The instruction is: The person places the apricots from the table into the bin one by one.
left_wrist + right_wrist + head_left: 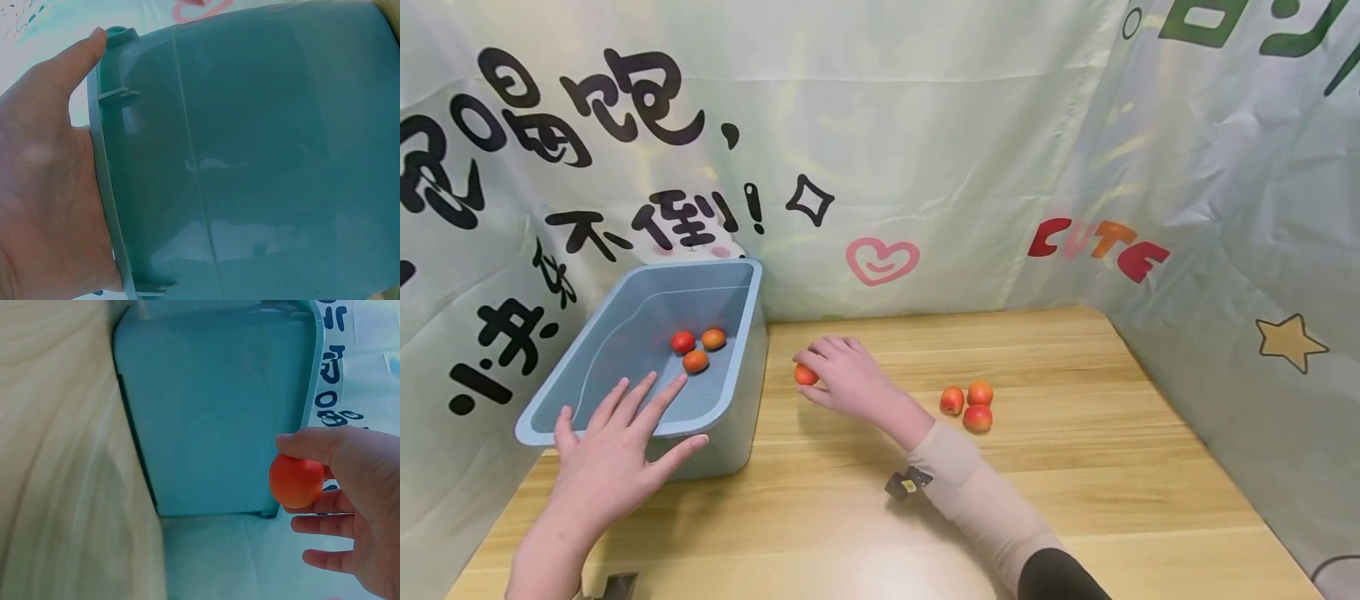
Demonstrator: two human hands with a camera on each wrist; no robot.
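My right hand (pixel 850 382) pinches a small round orange-red fruit (pixel 806 374) between thumb and fingers, just right of the blue plastic bin (pixel 744 337). In the right wrist view the held fruit (pixel 296 481) overlaps the bin's side wall, while the lower fingers stretch past it. Spread fingers of my left hand (pixel 613 467) lie over the bin's near rim, thumb toward the right corner; the left wrist view shows the thumb at the rim. Inside the bin, a red fruit (pixel 682 342) and two orange ones (pixel 696 361) sit on the floor.
Three more orange-red fruits (pixel 977 418) are grouped on the wooden table (pixel 1075 467), right of my right forearm. A printed cloth (pixel 955 167) hangs behind the table and along its right side. The bin stands at the table's left, close to the cloth.
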